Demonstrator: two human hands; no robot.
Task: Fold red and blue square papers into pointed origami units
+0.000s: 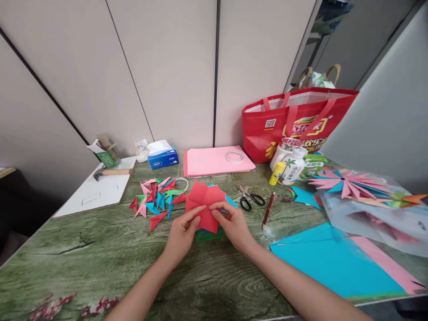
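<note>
A creased piece of red paper is held up over the table between my two hands. My left hand pinches its lower left part between thumb and fingers. On the lower right, my right hand grips the same paper, fingertips close to its middle. Blue and green sheets lie beneath, mostly covered by the red paper and my hands. Just left is a heap of small folded paper pieces in red, pink, blue and green. A pair of scissors with black handles rests to the right.
A pencil, a yellow glue stick and white bottles stand or lie rightward. Pink paper, a tissue box and a red bag line the back. A hammer lies left; blue sheets lie front right.
</note>
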